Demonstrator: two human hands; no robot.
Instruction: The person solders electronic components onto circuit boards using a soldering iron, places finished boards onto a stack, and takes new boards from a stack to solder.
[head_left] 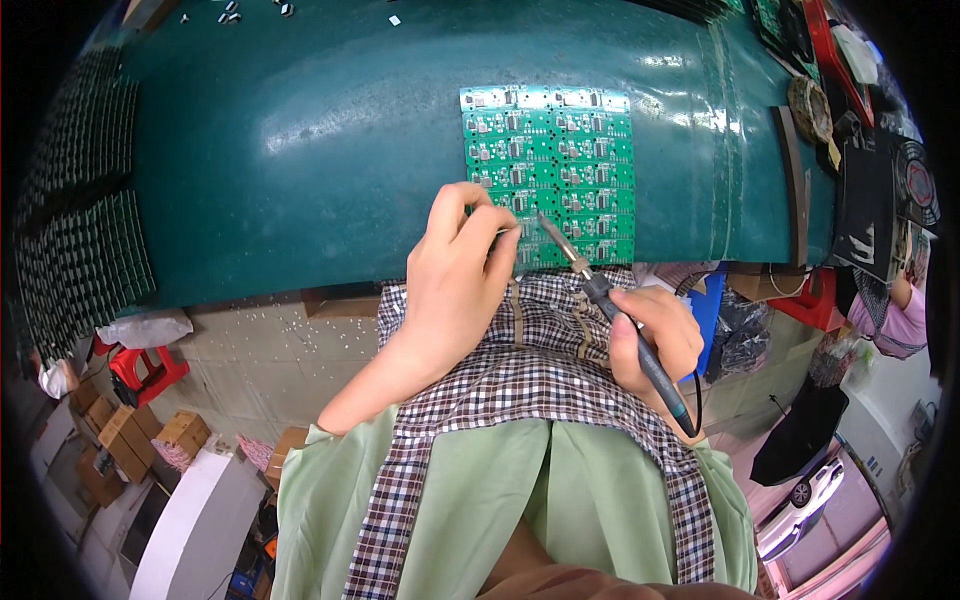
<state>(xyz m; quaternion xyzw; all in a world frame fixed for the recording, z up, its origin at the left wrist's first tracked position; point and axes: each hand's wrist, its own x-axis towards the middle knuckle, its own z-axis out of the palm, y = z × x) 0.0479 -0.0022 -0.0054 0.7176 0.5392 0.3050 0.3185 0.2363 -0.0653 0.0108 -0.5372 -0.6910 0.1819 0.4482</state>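
Note:
A green panel of circuit boards point(548, 150), made of repeated small boards with chips and other parts, lies near the front edge of the table. My right hand point(657, 335) is wrapped round the dark handle of a soldering iron point(597, 288). The iron's metal tip points up and left, at or just over the lower middle of the panel; contact is hard to tell. Over the panel's lower left part, my left hand point(452, 280) has thumb and fingers pinched together close to the tip. Whatever is between those fingertips is too small to make out.
Tall stacks of circuit panels point(85, 260) stand at the left of the green table point(300, 190). Small loose parts point(230, 14) lie at the far left. A dark bar point(790, 185) and a tape roll point(810, 108) are at the right. The iron's cable point(698, 400) hangs by my right hand.

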